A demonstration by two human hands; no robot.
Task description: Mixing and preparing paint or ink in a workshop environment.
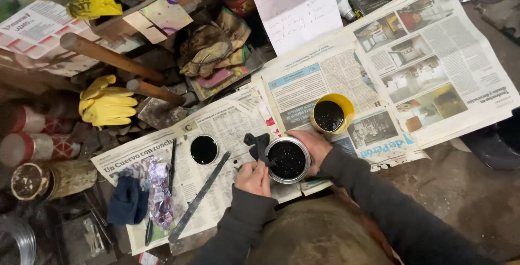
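- Far left: yellow gloves lay unused beside two wooden tool handles; both hands were bare, so black stain on skin looked likely.
- Dark blue cloth and crinkled foil wrapper sat on the newspaper, well apart from the work.
- Tin lid, black-coated inside, lay face up on the paper; a flat metal strip lay just beside it. An elbow sweep could have dragged either and smeared paint.
- Left hand was closed around a black rag, pinching it at the tin's rim; a loaded rag could have dripped onto the paper or sleeve.
- Open paint tin, black inside, stood on the newspaper in front of the person, between both hands. Pushing the rag hard sideways risked tipping it.
- Right hand was curled round the tin's far side, gripping it steady; fingers near the wet rim could have slipped.
- Yellow cup of black liquid stood just behind the right hand, near enough to be knocked over.
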